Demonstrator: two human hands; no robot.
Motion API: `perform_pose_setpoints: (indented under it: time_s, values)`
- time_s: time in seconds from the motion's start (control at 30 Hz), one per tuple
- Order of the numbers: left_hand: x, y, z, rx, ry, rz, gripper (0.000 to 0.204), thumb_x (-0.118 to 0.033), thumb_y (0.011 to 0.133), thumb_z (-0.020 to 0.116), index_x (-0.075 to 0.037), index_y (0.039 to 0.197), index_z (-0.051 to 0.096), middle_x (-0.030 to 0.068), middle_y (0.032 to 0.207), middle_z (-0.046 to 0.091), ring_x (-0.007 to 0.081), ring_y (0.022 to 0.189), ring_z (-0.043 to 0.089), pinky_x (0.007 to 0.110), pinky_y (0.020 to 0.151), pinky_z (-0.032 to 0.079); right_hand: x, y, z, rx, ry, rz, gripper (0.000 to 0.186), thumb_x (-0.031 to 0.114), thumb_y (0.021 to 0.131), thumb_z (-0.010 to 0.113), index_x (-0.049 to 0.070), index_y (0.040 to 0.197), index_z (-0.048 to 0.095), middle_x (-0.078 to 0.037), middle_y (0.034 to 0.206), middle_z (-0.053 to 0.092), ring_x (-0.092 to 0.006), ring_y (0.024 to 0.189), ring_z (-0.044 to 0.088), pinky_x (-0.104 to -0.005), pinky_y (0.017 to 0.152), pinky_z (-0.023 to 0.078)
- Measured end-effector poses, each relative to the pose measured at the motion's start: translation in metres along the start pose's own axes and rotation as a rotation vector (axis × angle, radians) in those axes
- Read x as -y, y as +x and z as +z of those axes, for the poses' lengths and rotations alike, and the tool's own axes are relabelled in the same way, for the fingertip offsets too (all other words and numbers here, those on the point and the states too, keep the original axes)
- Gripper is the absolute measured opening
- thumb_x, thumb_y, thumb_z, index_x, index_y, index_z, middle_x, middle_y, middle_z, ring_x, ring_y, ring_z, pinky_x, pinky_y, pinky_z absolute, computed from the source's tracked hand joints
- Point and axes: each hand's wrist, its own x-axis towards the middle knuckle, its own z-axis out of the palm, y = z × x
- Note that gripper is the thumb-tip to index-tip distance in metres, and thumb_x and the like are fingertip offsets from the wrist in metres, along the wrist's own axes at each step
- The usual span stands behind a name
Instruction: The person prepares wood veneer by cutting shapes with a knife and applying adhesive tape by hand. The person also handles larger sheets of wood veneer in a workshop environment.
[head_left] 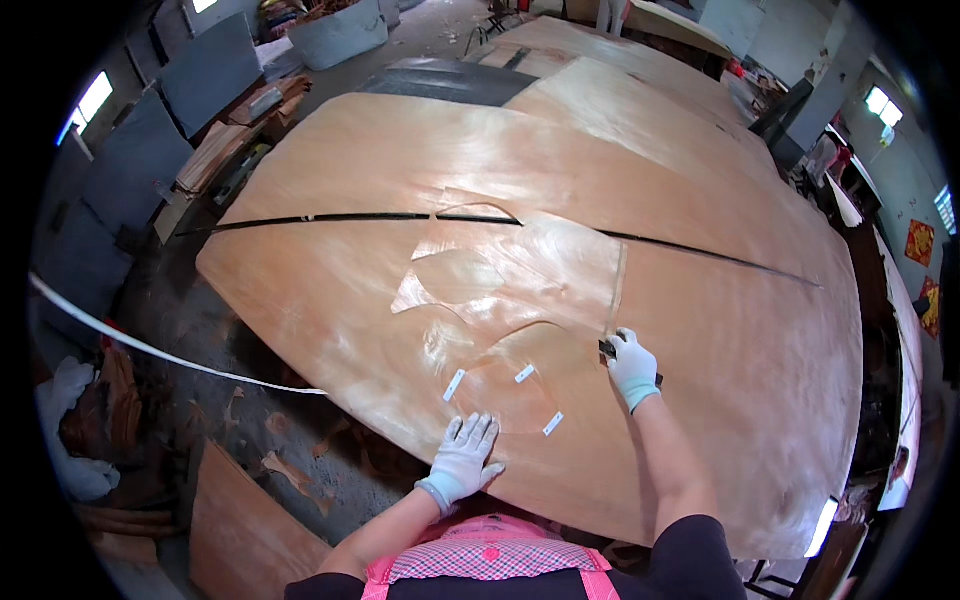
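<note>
My left hand (462, 458), in a white glove, rests with its fingers stretched out on the wood veneer sheet (560, 470) near its front edge. Just beyond the fingertips is a rounded veneer patch (505, 398), with three short white tape strips (553, 424) across its outline. To the right, my gloved right hand (632, 368) is closed around a slim black tool (607, 348) whose two ends stick out; its exact kind is hidden by the fingers. Beyond lies a lighter veneer piece (560, 262) with curved cut-outs, beside the right hand.
A long dark slit (370, 217) crosses the sheets farther back. A white strip (180, 357) runs in from the left to the sheet's edge. Veneer scraps (290, 468) lie on the floor at left. Grey panels (210, 75) and stacked veneer (215, 155) stand beyond.
</note>
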Motion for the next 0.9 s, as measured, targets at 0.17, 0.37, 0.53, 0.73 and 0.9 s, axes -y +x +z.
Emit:
perform_pose_setpoints:
  time_s: [0.17,0.37,0.53,0.73,0.9]
  values:
    - [-0.001,-0.002,0.0,-0.034,0.018,0.008,0.081,-0.057,0.09,0.048,-0.004,0.149,0.031,0.0164,0.153,0.034,0.0317,0.144,0.027,0.05,0.118,0.012,-0.001,0.025,0.017,-0.312,0.549,0.328,0.056,0.03,0.083,0.07,-0.006,0.123,0.055,-0.025,0.114,0.063,-0.0404,0.099,0.064,-0.0435,0.085,0.052]
    - [-0.002,-0.003,-0.001,-0.035,0.038,0.002,0.08,-0.057,0.09,0.047,-0.005,0.149,0.032,0.0157,0.153,0.034,0.0311,0.144,0.027,0.05,0.118,0.012,0.024,0.051,0.005,-0.099,1.245,0.647,0.029,0.018,0.083,0.072,0.002,0.102,0.057,-0.011,0.086,0.059,-0.0184,0.07,0.055,-0.0293,0.059,0.043]
    - [-0.001,-0.006,-0.023,-0.057,-0.144,-0.039,0.076,-0.053,0.09,0.05,-0.003,0.145,0.038,0.0169,0.149,0.04,0.0343,0.141,0.031,0.052,0.117,0.015,0.078,0.028,-0.045,0.05,1.997,0.774,0.005,0.013,0.09,0.064,0.011,0.091,0.06,0.003,0.071,0.052,-0.0054,0.05,0.043,-0.0221,0.037,0.031]
    - [0.016,-0.002,-0.061,-0.326,-1.944,-0.373,0.043,-0.023,0.1,0.054,-0.003,0.136,0.046,0.0058,0.119,0.059,0.016,0.111,0.058,0.029,0.086,0.05,0.177,-0.095,-0.07,0.287,2.206,0.545,0.011,0.021,0.094,0.061,0.013,0.09,0.055,0.003,0.066,0.044,-0.0073,0.051,0.038,-0.0219,0.044,0.032]
    - [0.087,-0.019,-0.088,-0.119,-2.013,-0.347,0.035,-0.011,0.095,0.059,0.0,0.127,0.051,0.0052,0.113,0.061,0.0131,0.103,0.059,0.027,0.087,0.05,0.278,-0.195,-0.022,0.575,1.805,0.64,0.014,0.022,0.092,0.063,0.009,0.096,0.061,-0.001,0.068,0.055,-0.0087,0.051,0.042,-0.0227,0.045,0.032]
